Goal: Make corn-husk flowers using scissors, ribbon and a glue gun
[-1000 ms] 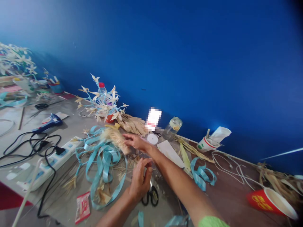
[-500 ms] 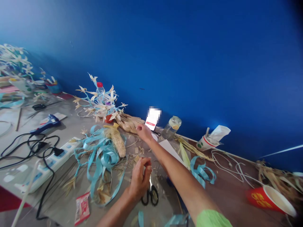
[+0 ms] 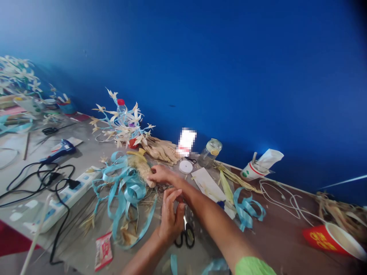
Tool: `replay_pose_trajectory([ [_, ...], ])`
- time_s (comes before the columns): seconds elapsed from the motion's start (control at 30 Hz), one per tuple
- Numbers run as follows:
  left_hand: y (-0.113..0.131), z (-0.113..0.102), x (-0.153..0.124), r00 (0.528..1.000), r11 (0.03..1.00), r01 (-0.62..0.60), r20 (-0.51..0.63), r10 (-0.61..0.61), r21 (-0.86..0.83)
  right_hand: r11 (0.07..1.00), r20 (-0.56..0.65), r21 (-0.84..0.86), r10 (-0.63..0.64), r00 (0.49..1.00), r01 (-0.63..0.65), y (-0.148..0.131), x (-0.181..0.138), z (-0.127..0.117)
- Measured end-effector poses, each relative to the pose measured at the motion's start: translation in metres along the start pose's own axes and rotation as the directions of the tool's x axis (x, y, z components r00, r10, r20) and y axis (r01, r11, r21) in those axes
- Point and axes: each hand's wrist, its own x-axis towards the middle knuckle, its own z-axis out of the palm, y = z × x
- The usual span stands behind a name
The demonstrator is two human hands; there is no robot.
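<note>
My right hand (image 3: 162, 175) reaches across to the straw-coloured fibre bundle (image 3: 140, 168). Its fingers are closed at the bundle's right edge. The bundle lies beside curls of light-blue ribbon (image 3: 134, 191), with a yellow strip at its upper end. Below and in front, my left hand (image 3: 171, 214) is raised with curled fingers, its thumb close to the fingertips. Whatever it may hold is too small to make out. Black-handled scissors (image 3: 185, 236) lie just right of the left hand, their blades partly hidden by it.
Behind stand a husk-flower branch (image 3: 120, 122), a lit phone (image 3: 187, 142) and a glass jar (image 3: 210, 152). A white ribbon spool (image 3: 185, 167) lies near the phone. On the left are a power strip (image 3: 63, 200) with black cords and a glue gun (image 3: 59, 151); a red cup (image 3: 329, 238) lies right.
My right hand has moved left and towards me, from beside the phone to the fibre bundle, uncovering the white spool. My left hand stays nearly in place. The view has shifted slightly.
</note>
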Motion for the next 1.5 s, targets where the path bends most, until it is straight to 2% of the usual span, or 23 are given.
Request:
replay_pose_trajectory([
  [0.2,0.002,0.0,-0.001,0.999,0.999,0.036,0.021,-0.036,0.003,0.93,0.127,0.367,-0.077,0.989,0.025,0.015,-0.007,-0.021],
  [0.33,0.002,0.001,-0.002,0.999,0.999,0.04,0.034,-0.041,0.011,0.88,0.19,0.475,-0.123,0.974,0.018,0.021,-0.014,-0.03],
  [0.4,0.002,0.0,-0.002,0.998,0.999,0.045,0.041,-0.046,0.023,0.909,0.163,0.413,-0.141,0.977,0.062,0.021,-0.014,-0.03],
  [0.5,0.002,-0.001,-0.002,0.998,0.998,0.053,0.034,-0.054,0.023,0.985,-0.072,0.089,-0.144,0.987,0.15,0.019,-0.011,-0.03],
  [0.57,0.002,-0.001,-0.002,0.998,0.999,0.052,0.034,-0.053,0.015,0.988,-0.25,-0.07,-0.152,0.956,0.139,0.015,-0.005,-0.035],
  [0.67,0.003,-0.002,0.001,0.997,0.999,0.038,0.061,-0.039,0.022,0.985,-0.438,-0.151,-0.142,0.888,0.082,0.011,0.007,-0.051],
  [0.73,0.005,-0.002,0.004,0.995,0.999,0.029,0.09,-0.031,0.032,0.979,-0.517,-0.201,-0.129,0.846,0.026,0.011,0.015,-0.062],
  [0.87,0.01,-0.003,0.008,0.994,0.999,0.015,0.111,-0.019,0.039,0.95,-0.556,-0.306,-0.122,0.822,-0.066,0.014,0.027,-0.068],
  [0.97,0.012,-0.004,0.011,0.995,0.999,0.004,0.097,-0.008,0.039,0.918,-0.547,-0.386,-0.153,0.823,-0.086,0.014,0.036,-0.057],
  [1.13,0.011,-0.006,0.012,0.996,0.999,0.013,0.088,-0.017,0.053,0.79,-0.498,-0.593,-0.207,0.842,-0.156,0.01,0.053,-0.035],
  [1.23,0.011,-0.006,0.012,0.996,0.998,0.01,0.085,-0.015,0.068,0.798,-0.518,-0.575,-0.188,0.835,-0.177,0.009,0.06,-0.031],
  [1.33,0.01,-0.006,0.012,0.995,0.998,0.014,0.1,-0.02,0.058,0.817,-0.506,-0.558,-0.196,0.84,-0.146,0.008,0.059,-0.037],
  [1.5,0.006,-0.003,0.008,0.995,0.997,0.076,0.07,-0.077,0.009,0.883,-0.51,-0.46,-0.18,0.841,-0.09,0.006,0.036,-0.056],
])
